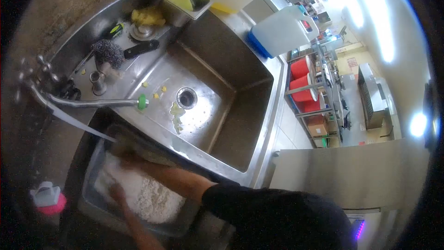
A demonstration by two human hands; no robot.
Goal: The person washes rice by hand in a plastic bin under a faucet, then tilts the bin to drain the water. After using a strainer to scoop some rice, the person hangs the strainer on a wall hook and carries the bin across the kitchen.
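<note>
My right hand's fingers [132,161] blur at the upper side of the tub [88,183], and my left hand's fingers [118,193] dip in lower down; I can't tell whether either set is spread or gripping. The white, lumpy food [159,199] lies inside the tub, milky near my hands and clumped farther off, so I judge the work under way, not finished; how much is left I can't tell. A pale stream [81,124] reaches the tub. Beyond the sink [240,172], I can read no brand on the plastic jug [284,30]; the wall sign [352,62] is illegible.
</note>
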